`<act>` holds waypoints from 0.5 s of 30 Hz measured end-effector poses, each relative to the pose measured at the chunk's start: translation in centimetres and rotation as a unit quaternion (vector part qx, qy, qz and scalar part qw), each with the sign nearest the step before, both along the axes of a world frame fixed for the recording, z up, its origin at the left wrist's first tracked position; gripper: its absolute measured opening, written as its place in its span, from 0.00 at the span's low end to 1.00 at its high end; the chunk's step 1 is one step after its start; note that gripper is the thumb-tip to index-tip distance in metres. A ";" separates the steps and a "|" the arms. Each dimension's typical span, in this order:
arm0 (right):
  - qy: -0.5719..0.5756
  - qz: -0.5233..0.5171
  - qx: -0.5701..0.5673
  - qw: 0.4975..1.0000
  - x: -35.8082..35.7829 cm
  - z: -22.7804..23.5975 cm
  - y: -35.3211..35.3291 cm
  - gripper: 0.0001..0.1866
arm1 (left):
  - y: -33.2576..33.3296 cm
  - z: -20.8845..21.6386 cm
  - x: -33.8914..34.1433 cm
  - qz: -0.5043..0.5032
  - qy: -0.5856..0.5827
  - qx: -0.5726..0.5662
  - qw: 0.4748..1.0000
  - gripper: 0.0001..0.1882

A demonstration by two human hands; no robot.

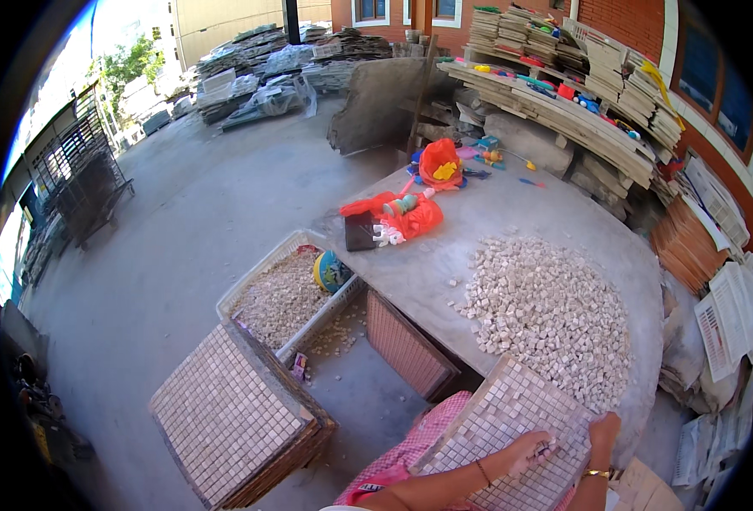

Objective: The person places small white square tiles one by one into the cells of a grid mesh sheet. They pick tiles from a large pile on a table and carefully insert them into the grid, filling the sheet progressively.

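A tilted board of small square stone tiles (512,409) rests in front of me, its upper right side against the table. My left hand (529,451) is over its lower right part, fingers curled, with small stone cubes at the fingertips. My right hand (604,430), below a gold bracelet, is at the board's right edge beside the loose pile. Its fingers are bent together, and what they hold, if anything, is hidden. A large heap of loose pale stone cubes (551,311) lies on the grey table (410,285) just beyond both hands.
At left stands a stack of tiled boards (223,409). Behind it, a white crate (287,345) holds stone pieces and a ball (332,271). Red plastic bags (419,220) and toys lie on the table's far part. A brown panel (406,345) leans below; stacked slabs (555,106) line the wall.
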State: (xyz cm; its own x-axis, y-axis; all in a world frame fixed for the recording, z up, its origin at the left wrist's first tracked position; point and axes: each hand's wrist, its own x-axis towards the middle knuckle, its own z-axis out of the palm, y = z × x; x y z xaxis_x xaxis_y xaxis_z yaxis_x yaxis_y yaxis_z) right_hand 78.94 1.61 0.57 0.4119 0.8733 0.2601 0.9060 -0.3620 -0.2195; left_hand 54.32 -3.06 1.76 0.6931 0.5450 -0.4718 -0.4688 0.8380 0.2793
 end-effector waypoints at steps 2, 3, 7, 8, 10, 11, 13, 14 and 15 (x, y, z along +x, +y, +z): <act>-0.010 -0.044 0.033 0.998 1.4 -0.8 0.2 0.10 | 0.1 -0.6 0.2 0.007 -0.022 0.010 1.000 0.08; -0.012 -0.067 0.049 0.997 1.8 -1.2 0.3 0.10 | 0.2 -0.7 0.1 0.000 -0.016 0.011 1.000 0.09; 0.224 -0.041 0.062 0.972 -2.0 3.1 -0.3 0.09 | 0.0 -0.3 -1.2 0.020 -0.002 0.004 1.000 0.08; 0.219 -0.019 0.067 0.973 -1.6 3.0 -0.6 0.09 | -0.1 -0.4 -1.2 0.026 -0.004 0.001 1.000 0.08; 0.189 0.015 0.072 0.979 2.3 0.6 -0.7 0.08 | 0.1 -1.4 -0.4 -0.001 0.002 0.020 1.000 0.08; 0.157 0.022 0.074 0.984 5.8 -1.6 -0.7 0.08 | 0.1 -1.4 0.1 -0.004 -0.052 0.062 0.997 0.07; 0.167 0.014 0.086 0.982 11.1 -5.8 0.1 0.06 | 0.5 -5.0 3.0 0.017 -0.134 0.027 0.990 0.06; 0.220 0.049 0.067 0.972 11.5 -7.8 2.6 0.07 | 0.1 -9.2 5.4 0.073 -0.160 -0.049 0.983 0.08; 0.341 0.074 0.029 0.937 12.9 -8.1 3.2 0.07 | 0.2 -11.4 6.8 0.095 -0.195 -0.123 0.968 0.10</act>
